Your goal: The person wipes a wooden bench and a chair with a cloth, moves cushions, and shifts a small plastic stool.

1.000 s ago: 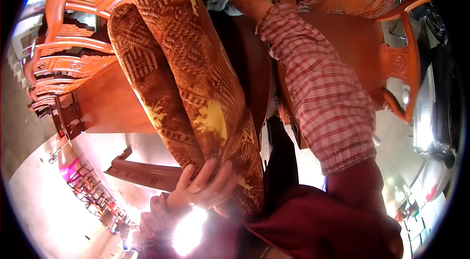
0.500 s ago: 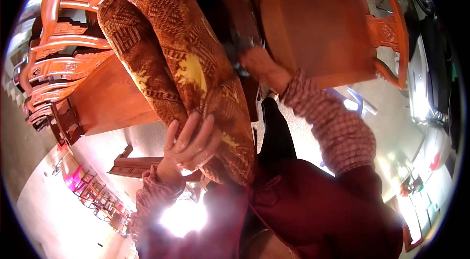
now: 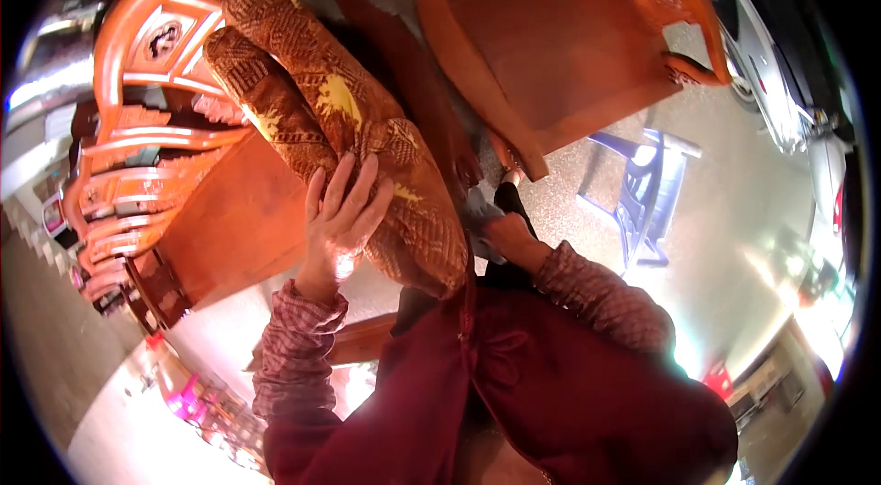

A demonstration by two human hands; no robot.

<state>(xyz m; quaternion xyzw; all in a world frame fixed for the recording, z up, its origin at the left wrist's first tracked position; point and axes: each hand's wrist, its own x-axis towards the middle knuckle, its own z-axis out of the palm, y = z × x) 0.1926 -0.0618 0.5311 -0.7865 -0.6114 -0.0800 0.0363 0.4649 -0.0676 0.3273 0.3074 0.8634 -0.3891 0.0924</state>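
A long brown cushion [image 3: 353, 113] with a woven-look pattern and yellow patches rises in front of me, folded into two thick rolls side by side. Across its near part lies my left hand [image 3: 344, 210], fingers stretched and slightly apart, pressing on the fabric. To the right of the cushion's near end, my right hand [image 3: 507, 235] is closed on a crumpled pale grey cloth [image 3: 482, 208]. That cloth is beside the end of a dark wooden armrest [image 3: 450, 132]; whether it touches the wood I cannot tell. What the cushion rests on is mostly hidden behind it.
Left of the cushion is a carved wooden bench [image 3: 229, 219]. A wooden armchair [image 3: 569, 35] stands at the far right, with a blue plastic stool [image 3: 647, 196] lying tipped on the floor nearer me. Vehicles, one a silver scooter [image 3: 769, 63], line the right side.
My right hand has drawn the cloth back toward me along the cushion's right side. My left hand stays on the cushion. The view has shifted, bringing the blue stool fully into sight.
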